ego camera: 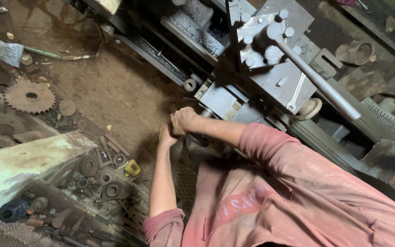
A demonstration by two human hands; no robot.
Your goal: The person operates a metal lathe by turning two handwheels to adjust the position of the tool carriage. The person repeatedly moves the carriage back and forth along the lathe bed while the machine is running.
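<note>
Hands (pixel 177 126) grip handwheel (pixel 200 139) under lever (pixel 318 82) slanting lower-right.

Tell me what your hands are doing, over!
Both hands on the lathe handwheel: right hand gripping on top, left hand pressed beside it. Wheel mostly hidden. Long lever above, clear of hands.

dark round handwheel (pixel 200 139) | mostly hidden behind hands | on lathe front

Both hands at the lathe (pixel 270 68), right hand (pixel 184 120) closed on a handwheel (pixel 200 138), left hand (pixel 166 137) just beside, sprocket (pixel 29 96) on floor (pixel 110 87)
</note>
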